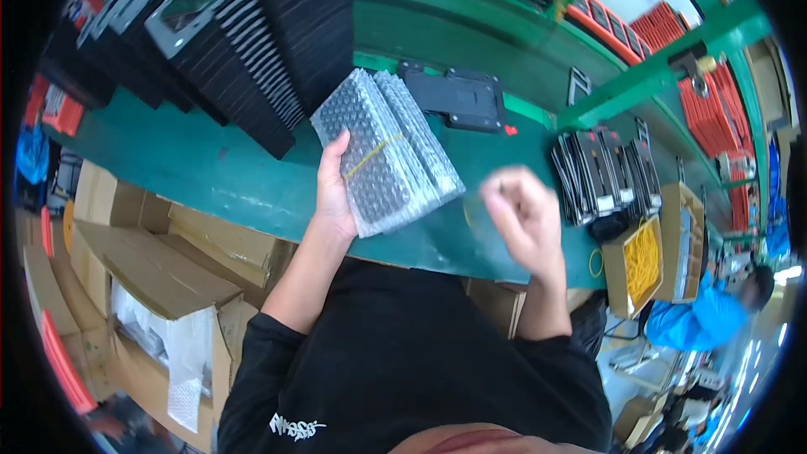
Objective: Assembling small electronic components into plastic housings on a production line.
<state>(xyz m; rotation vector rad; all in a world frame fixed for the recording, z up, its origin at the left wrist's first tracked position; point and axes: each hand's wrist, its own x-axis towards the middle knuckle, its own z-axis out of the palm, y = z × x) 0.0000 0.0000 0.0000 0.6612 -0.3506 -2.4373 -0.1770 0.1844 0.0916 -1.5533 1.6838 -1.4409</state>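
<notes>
Many black panels stand beside wrapped packs.

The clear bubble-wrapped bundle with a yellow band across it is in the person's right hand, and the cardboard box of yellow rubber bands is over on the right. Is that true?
Not quite: the head view shows the clear bubble-wrapped bundle in the person's left hand. The cardboard box of yellow rubber bands is on the right, as you said.

Bubble-wrapped packs, a yellow band crossing one, slant in the left hand.
</notes>
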